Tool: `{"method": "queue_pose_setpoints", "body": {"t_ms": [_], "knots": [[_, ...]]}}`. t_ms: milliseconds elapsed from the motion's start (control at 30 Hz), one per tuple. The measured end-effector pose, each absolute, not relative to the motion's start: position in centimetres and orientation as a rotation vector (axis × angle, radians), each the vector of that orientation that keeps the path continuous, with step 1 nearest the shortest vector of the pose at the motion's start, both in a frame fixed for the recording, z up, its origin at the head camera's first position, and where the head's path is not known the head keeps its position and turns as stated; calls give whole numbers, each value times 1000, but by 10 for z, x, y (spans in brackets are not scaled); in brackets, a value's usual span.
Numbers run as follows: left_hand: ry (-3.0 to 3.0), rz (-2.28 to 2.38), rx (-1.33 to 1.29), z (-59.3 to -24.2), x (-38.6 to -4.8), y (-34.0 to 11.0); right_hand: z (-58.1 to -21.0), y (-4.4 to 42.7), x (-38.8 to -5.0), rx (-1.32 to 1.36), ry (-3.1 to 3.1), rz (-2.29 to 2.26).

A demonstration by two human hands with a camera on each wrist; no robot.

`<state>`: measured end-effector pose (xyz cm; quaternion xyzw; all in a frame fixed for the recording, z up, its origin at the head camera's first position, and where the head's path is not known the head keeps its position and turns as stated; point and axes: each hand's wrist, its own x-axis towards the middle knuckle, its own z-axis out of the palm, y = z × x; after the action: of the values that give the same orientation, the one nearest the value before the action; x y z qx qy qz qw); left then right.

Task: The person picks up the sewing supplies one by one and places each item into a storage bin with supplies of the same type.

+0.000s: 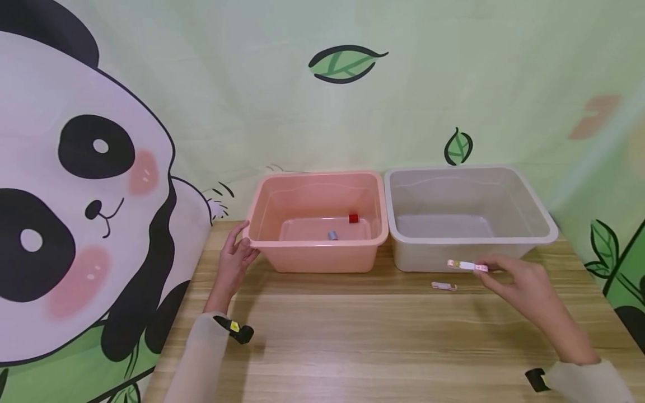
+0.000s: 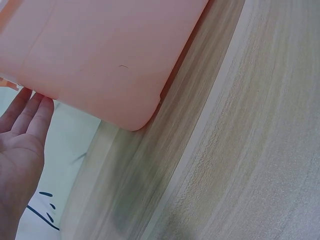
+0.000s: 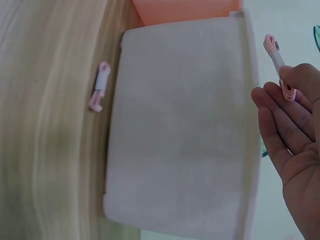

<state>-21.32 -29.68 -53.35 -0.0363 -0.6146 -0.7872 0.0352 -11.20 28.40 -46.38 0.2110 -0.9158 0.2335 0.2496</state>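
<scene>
My right hand (image 1: 521, 285) pinches one end of a small folded bundle of pink patterned ribbon (image 1: 464, 265) with a white band round its middle. It holds the bundle in front of the grey bin (image 1: 471, 240), and in the right wrist view the pinched bundle (image 3: 275, 56) sticks out past the thumb. A similar pink bundle (image 1: 443, 286) lies on the table before that bin. On the left, my left hand (image 1: 234, 263) touches the rim of the pink bin (image 1: 317, 257) at its left front corner; the left wrist view shows fairly straight fingers (image 2: 39, 112) against it.
Inside the pink bin lie a small red piece (image 1: 354, 218) and a small light-blue piece (image 1: 332, 235). The two bins stand side by side at the back of the wooden table (image 1: 342, 336). Behind them hangs a green cloth (image 1: 242, 84) printed with a panda and leaves.
</scene>
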Motion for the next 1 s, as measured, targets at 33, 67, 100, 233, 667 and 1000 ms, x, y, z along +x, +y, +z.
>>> {"method": "queue_pose_setpoints", "body": {"t_ms": [33,67,100,233,667,1000], "knots": [[-1892,-2418,-106,-534,-213,-297,-461,283,-112,576,-2491,640],[-1899,-2418,-105,-534,-213,-297,-459,283,-113,574,-2492,639],[-1903,-2416,-102,-534,-212,-297,-457,283,-113,574,-2493,637],[-1909,-2415,-88,-533,-212,-297,-450,283,-115,565,-2517,623],[-1909,-2416,-74,-536,-214,-298,-435,284,-122,609,-2517,608],[-1906,-2413,-104,-533,-215,-298,-414,281,-133,607,-2519,603]]}}
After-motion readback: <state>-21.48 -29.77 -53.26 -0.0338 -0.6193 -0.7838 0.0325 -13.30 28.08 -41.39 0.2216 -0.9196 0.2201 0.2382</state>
